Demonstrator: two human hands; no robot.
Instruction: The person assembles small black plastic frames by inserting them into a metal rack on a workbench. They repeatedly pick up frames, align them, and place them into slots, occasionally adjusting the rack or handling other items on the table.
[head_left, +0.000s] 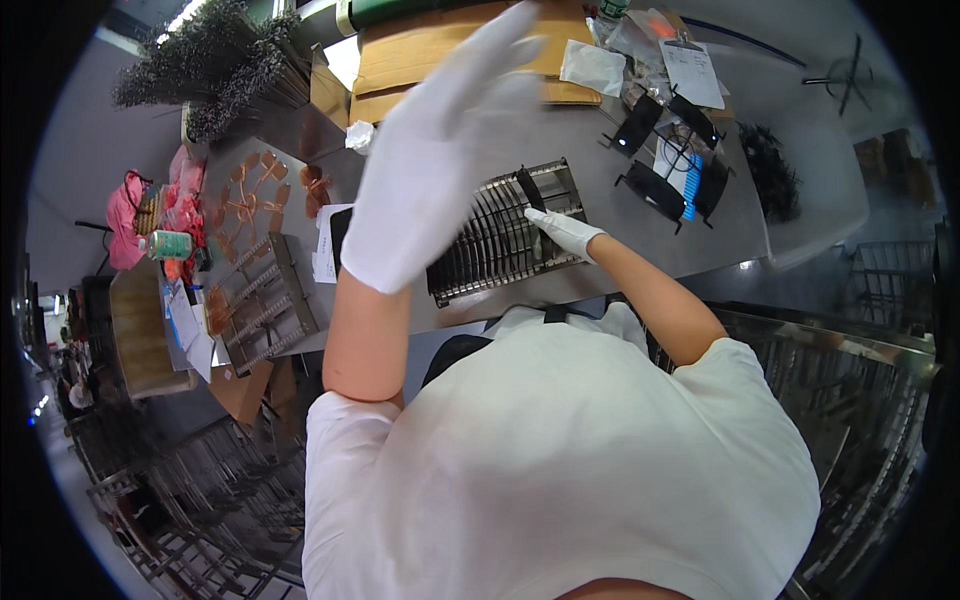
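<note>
My left hand (431, 161), in a white glove, is raised high over the table, close to the camera. Its fingers are blurred and somewhat spread, and nothing shows in it. Below it stands a slotted metal rack (566, 180) filled with several dark curved pieces (480, 238), which look like lenses; the glove hides part of the rack's left side. My right hand (564, 231), also gloved, lies over the rack's right part. Its fingertips meet one dark curved strip (531, 187) set apart from the row; whether they grip it cannot be made out.
Dark lenses (654, 191) hang on a radial wire holder at right. Amber lenses (281, 196) sit on a similar holder at left, behind a metal rack (289, 281). Cardboard (405, 49), a clipboard (691, 71) and a white packet (592, 67) lie at the far side.
</note>
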